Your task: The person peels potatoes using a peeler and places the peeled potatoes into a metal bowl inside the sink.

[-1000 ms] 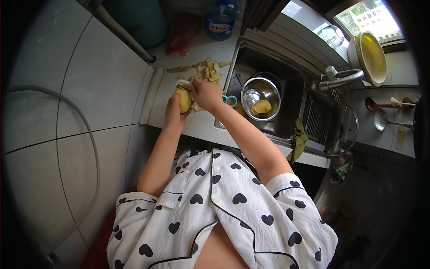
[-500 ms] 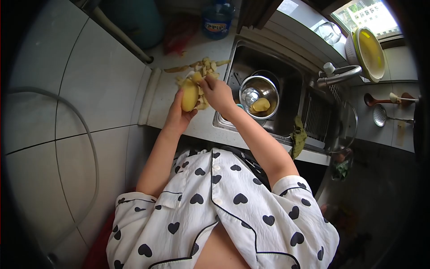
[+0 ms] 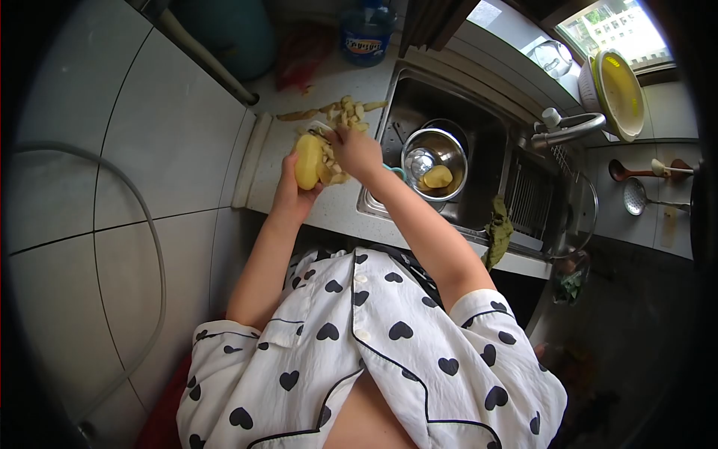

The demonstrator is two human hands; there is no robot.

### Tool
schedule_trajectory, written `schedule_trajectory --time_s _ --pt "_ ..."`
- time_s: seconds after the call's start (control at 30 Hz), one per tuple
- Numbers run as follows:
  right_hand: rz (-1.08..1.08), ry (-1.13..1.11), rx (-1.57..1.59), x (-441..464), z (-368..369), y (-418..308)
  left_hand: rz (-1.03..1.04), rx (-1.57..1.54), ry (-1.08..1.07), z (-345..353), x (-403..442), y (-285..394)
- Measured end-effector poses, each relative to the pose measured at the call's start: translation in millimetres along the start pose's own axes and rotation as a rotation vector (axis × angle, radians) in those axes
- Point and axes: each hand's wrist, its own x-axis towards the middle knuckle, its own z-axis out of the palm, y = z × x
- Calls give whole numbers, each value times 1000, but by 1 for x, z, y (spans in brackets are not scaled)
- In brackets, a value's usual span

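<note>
A peeled yellow potato (image 3: 307, 162) is upright in my left hand (image 3: 290, 191), whose fingers wrap round its lower part. Close beside its upper end, my right hand (image 3: 356, 153) is closed round a peeler (image 3: 320, 129); the hand hides most of the tool. Potato peelings (image 3: 349, 114) lie in a pile on the counter behind my hands, and more lie between them. To the right, a steel bowl (image 3: 454, 153) in the sink holds a peeled potato (image 3: 437, 176). A light blue handle (image 3: 394, 172) partly shows beside my right wrist.
The sink (image 3: 486, 112) has a faucet (image 3: 572, 129) at its right. A green cloth-like thing (image 3: 499, 232) hangs over its front edge. Behind the peelings stand a blue water bottle (image 3: 365, 37) and a red bag (image 3: 303, 60). Ladles (image 3: 634, 196) hang at the right.
The peeler has moved from across the potato's upper part to beside its upper end. My right hand has shifted slightly right, showing more of the potato.
</note>
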Motion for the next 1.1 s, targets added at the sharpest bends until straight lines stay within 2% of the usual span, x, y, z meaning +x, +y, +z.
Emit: schedule_trajectory --time_s 0.03,0.07,0.2,0.3,0.37,0.4,0.6,0.73,0.83,0.97,1.0,1.1 --pt "57 -29 -26 7 4 7 -10 2 1 -4 -1 0" --pt "78 -125 6 12 6 16 -74 -47 -160 -8 -1 2" --pt "63 -30 171 4 3 11 -65 -171 -85 -4 0 10" --pt "8 33 305 -7 -12 -4 -101 -251 -121 -11 11 11" --pt "-69 55 376 -14 -15 -11 -167 -352 -252 -15 15 10" --pt "-129 74 349 -15 -14 -12 -177 -358 -282 -12 14 11" --pt "-149 49 206 -14 -17 -11 -187 -338 -345 -14 16 7" --pt "-15 -36 80 3 13 20 -199 -265 -440 -2 2 6" --pt "135 -64 338 0 16 22 -195 -296 -364 -10 9 5" --pt "290 -217 945 -4 19 10 -138 -124 -218 -15 16 -7" --pt "275 -187 1048 -5 16 6 -113 -79 -175 -12 15 -6" --pt "191 -164 906 -7 4 4 -40 117 -157 -1 10 -3"
